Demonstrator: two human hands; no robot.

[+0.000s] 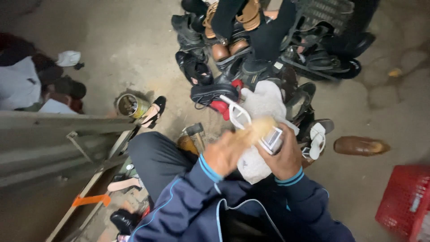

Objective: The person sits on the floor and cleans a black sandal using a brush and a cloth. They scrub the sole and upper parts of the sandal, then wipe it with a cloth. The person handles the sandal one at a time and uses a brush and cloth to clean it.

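We pinch a white shoe [264, 107] in right hand [286, 159]; left hand [226, 152] grips a blurred brush [260, 129] against it.

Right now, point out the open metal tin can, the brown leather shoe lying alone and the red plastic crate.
Open metal tin can [130, 105], head view, on its rim.
Brown leather shoe [360, 145], head view, mid upper.
Red plastic crate [405, 201], head view, on its latticed wall.

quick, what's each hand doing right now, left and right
Left hand: closed on a blurred tan brush-like tool.
Right hand: closed, holding a white shoe.
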